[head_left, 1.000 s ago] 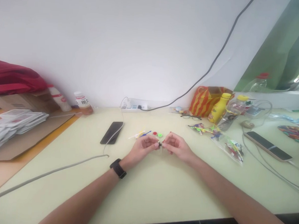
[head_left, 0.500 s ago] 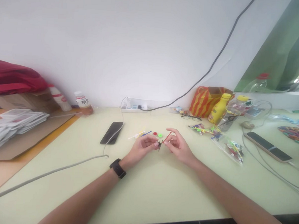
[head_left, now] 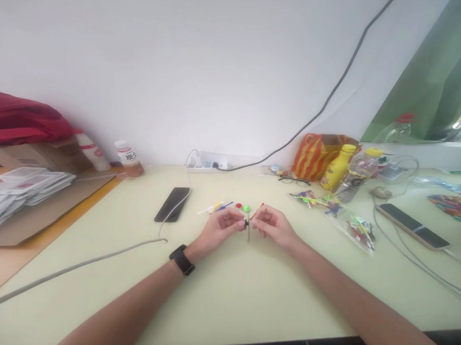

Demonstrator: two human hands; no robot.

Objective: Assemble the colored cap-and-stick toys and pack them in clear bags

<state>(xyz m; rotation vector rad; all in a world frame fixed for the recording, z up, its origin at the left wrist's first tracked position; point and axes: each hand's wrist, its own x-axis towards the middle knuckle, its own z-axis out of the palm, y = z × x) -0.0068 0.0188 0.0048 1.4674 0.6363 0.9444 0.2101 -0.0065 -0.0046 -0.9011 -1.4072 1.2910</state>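
My left hand [head_left: 220, 227] pinches a small black piece [head_left: 246, 223] with a thin stick hanging down from it, just above the pale green desk [head_left: 224, 290]. My right hand [head_left: 271, 225] is closed in a pinch on a thin red stick [head_left: 258, 212] whose lower end meets the black piece. The two hands touch at the fingertips. Just behind them lie a red disc [head_left: 238, 206], a green disc [head_left: 246, 208], and blue and yellow sticks [head_left: 218, 207]. A black watch [head_left: 181, 259] sits on my left wrist.
A black phone [head_left: 172, 204] on a cable lies to the left, a power strip [head_left: 206, 164] at the wall. Packets of coloured parts [head_left: 342, 215], bottles [head_left: 338, 167], a striped bag [head_left: 315, 154] and another phone [head_left: 413, 225] are to the right. Papers [head_left: 25, 185] and boxes stand far left.
My right hand opened its fingers half a second ago with the red stick at the black piece; its fingers have now closed again on the stick. My left hand stayed put.
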